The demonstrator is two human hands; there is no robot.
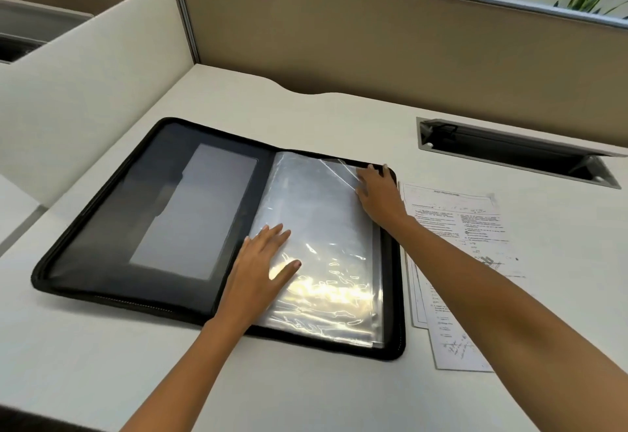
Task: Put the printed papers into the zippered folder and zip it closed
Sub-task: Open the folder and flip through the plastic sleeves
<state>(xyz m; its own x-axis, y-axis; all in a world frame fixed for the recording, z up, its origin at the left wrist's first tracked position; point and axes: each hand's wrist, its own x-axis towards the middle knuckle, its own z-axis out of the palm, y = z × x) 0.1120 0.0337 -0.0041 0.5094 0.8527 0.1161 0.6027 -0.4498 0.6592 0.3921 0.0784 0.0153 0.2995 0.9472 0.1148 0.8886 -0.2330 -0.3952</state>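
Plastic sleeves (323, 244) lie exposed in the open folder (153, 214). Left hand (263, 258) presses flat, fingers spread; right hand (379, 193) lifts a sleeve corner. Papers (455, 227) wait alongside, right; next, likely open a sleeve and insert them.

The zippered folder (217, 237) is laid open on the table (339, 112), toward its left and near edges. Its clear sleeves (326, 244) are stacked on the right half. The left hand (263, 258) is laid flat on the sleeves' near left part, and the right hand (379, 195) is placed at their far right corner. The printed papers (455, 227) are spread on the table just beside the folder's right edge. A cable hatch (516, 151) is set into the table behind the papers, toward the right edge.
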